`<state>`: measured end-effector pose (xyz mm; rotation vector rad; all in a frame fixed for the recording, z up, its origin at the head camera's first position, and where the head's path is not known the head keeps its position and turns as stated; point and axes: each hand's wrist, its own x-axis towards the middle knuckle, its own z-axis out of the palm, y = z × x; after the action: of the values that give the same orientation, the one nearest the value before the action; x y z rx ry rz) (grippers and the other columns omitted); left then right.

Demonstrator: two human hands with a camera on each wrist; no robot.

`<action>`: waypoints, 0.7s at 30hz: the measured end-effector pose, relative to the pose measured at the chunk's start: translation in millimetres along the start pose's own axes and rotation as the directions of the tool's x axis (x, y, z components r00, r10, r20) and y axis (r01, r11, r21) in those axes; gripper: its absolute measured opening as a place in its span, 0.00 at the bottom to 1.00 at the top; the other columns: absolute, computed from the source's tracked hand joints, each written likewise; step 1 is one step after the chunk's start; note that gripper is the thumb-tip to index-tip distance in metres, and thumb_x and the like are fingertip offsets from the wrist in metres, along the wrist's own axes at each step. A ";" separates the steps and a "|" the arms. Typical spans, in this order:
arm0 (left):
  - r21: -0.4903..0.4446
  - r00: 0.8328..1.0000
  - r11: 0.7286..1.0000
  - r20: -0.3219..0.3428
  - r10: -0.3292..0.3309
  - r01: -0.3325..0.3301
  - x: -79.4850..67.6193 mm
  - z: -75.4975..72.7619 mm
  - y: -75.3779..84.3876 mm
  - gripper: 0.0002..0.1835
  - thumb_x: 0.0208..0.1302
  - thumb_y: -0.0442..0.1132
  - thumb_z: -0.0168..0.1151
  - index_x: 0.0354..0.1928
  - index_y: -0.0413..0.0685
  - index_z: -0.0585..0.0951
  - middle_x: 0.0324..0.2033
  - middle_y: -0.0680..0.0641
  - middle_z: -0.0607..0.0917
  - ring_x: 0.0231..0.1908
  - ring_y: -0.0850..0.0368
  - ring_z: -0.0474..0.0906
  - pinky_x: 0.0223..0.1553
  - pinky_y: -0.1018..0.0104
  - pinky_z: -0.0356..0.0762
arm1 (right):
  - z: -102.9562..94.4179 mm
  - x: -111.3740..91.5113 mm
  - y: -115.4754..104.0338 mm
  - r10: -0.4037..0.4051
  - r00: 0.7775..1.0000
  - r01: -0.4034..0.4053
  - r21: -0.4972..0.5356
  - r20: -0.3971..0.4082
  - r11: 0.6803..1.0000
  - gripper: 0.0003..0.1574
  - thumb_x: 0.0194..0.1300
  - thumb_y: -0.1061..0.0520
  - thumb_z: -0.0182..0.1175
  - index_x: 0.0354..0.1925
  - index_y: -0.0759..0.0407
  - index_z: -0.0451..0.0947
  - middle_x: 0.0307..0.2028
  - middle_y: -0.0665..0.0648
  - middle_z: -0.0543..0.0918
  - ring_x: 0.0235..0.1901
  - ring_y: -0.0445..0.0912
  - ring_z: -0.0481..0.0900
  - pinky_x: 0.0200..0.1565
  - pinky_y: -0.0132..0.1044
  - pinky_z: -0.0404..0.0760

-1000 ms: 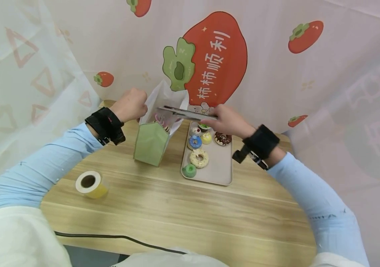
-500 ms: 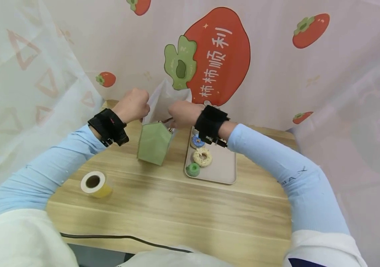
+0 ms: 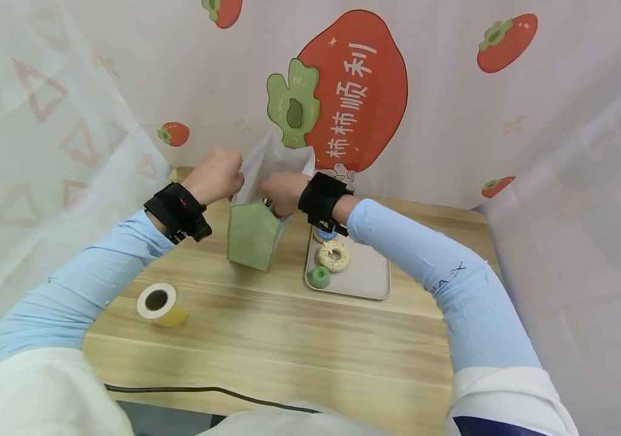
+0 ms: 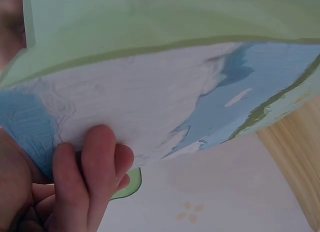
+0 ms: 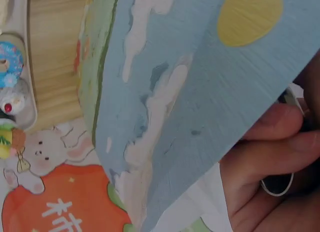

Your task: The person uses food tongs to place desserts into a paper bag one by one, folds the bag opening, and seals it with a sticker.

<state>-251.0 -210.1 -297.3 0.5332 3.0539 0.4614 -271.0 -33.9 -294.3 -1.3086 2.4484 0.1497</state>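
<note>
A paper bag [image 3: 253, 236] with a green front and a white inside stands upright on the table, its mouth spread. My left hand [image 3: 216, 177] pinches the bag's left upper edge; in the left wrist view its curled fingers [image 4: 100, 152] lie against the painted side. Over the mouth is my right hand [image 3: 284, 191], reaching down into the bag. It grips metal tongs [image 5: 292, 97], mostly hidden behind the hand and the bag's wall. What the tong tips hold, if anything, is out of sight.
Right of the bag lies a beige tray [image 3: 362, 275] with a cream ring donut [image 3: 334, 256], a green pastry [image 3: 319, 277], a blue donut [image 5: 10, 61] and a cherry-topped cake [image 5: 14, 99]. A label roll [image 3: 160, 303] stands front left. A black cable [image 3: 207, 388] crosses the front edge.
My right hand has moved left from above the tray with the tongs and lowered into the bag's mouth. The left hand keeps its hold on the bag's edge.
</note>
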 end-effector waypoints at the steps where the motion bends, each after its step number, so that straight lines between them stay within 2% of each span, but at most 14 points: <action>1: 0.000 1.000 1.000 -0.003 0.000 0.000 -0.2 0.1 0.0 0.11 0.59 0.26 0.49 0.23 0.33 0.78 0.16 0.40 0.84 0.19 0.48 0.81 0.18 0.68 0.66 | -0.3 -1.3 1.4 -0.010 1.000 0.010 0.007 0.001 1.000 0.16 0.62 0.69 0.52 0.26 0.53 0.60 0.25 0.50 0.60 0.28 0.46 0.59 0.34 0.35 0.58; 6: -0.007 1.000 1.000 0.008 -0.003 0.003 -2.1 -1.3 -1.7 0.11 0.60 0.26 0.48 0.23 0.34 0.78 0.16 0.40 0.84 0.18 0.49 0.80 0.20 0.67 0.65 | -11.5 -23.2 12.6 -0.021 0.999 0.021 -0.003 -0.047 1.000 0.15 0.65 0.57 0.61 0.27 0.54 0.65 0.25 0.50 0.64 0.29 0.46 0.62 0.35 0.36 0.61; 9: -0.010 1.000 1.000 0.016 -0.012 0.012 -3.4 -2.7 -2.7 0.11 0.60 0.26 0.48 0.24 0.33 0.79 0.17 0.40 0.84 0.18 0.50 0.78 0.20 0.67 0.64 | -22.2 -51.1 22.4 0.016 0.993 -0.012 0.037 -0.116 0.999 0.14 0.65 0.51 0.64 0.30 0.57 0.73 0.27 0.50 0.71 0.29 0.45 0.67 0.35 0.36 0.65; 13: -0.007 1.000 1.000 0.016 -0.021 0.021 -3.0 -6.1 -3.9 0.11 0.60 0.27 0.48 0.23 0.33 0.78 0.17 0.40 0.84 0.17 0.52 0.76 0.21 0.66 0.63 | -28.0 -95.9 36.8 0.083 0.973 -0.049 0.160 -0.216 0.986 0.13 0.66 0.50 0.64 0.40 0.59 0.82 0.28 0.52 0.78 0.27 0.45 0.72 0.33 0.36 0.69; 14: -0.006 1.000 1.000 0.015 -0.019 0.020 -2.8 -6.6 -3.9 0.11 0.60 0.27 0.48 0.23 0.33 0.78 0.17 0.40 0.84 0.18 0.52 0.76 0.21 0.67 0.63 | -26.4 -107.2 40.3 0.093 0.965 -0.046 0.190 -0.243 0.981 0.15 0.66 0.49 0.64 0.43 0.59 0.82 0.29 0.53 0.80 0.27 0.46 0.74 0.34 0.37 0.71; 17: 0.001 1.000 1.000 0.007 -0.010 0.010 -2.2 -6.2 -3.9 0.12 0.59 0.27 0.48 0.21 0.35 0.78 0.16 0.39 0.84 0.17 0.51 0.75 0.21 0.66 0.62 | -12.7 -139.8 49.8 0.117 0.932 -0.022 0.267 -0.344 0.963 0.20 0.67 0.51 0.64 0.53 0.59 0.80 0.39 0.55 0.86 0.35 0.47 0.80 0.42 0.40 0.78; 19: -0.003 1.000 1.000 0.002 -0.006 0.006 -3.2 -4.7 -3.8 0.12 0.59 0.27 0.49 0.19 0.36 0.77 0.16 0.39 0.83 0.17 0.51 0.74 0.21 0.66 0.62 | 2.5 -160.4 54.3 0.143 0.908 -0.016 0.308 -0.394 0.951 0.21 0.67 0.52 0.64 0.54 0.61 0.78 0.39 0.56 0.86 0.34 0.47 0.80 0.41 0.41 0.78; 21: -0.016 1.000 1.000 -0.003 -0.003 0.003 -4.6 -2.6 -3.8 0.13 0.58 0.27 0.49 0.18 0.37 0.75 0.15 0.40 0.82 0.17 0.51 0.73 0.20 0.66 0.61 | 19.8 -179.5 57.6 0.196 0.887 -0.032 0.367 -0.418 0.930 0.19 0.68 0.53 0.63 0.52 0.63 0.78 0.35 0.57 0.84 0.30 0.46 0.78 0.36 0.39 0.77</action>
<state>-248.1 -215.7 -296.1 0.5272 3.0508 0.4867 -222.1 144.4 -252.4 -1.1283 2.7558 -0.6059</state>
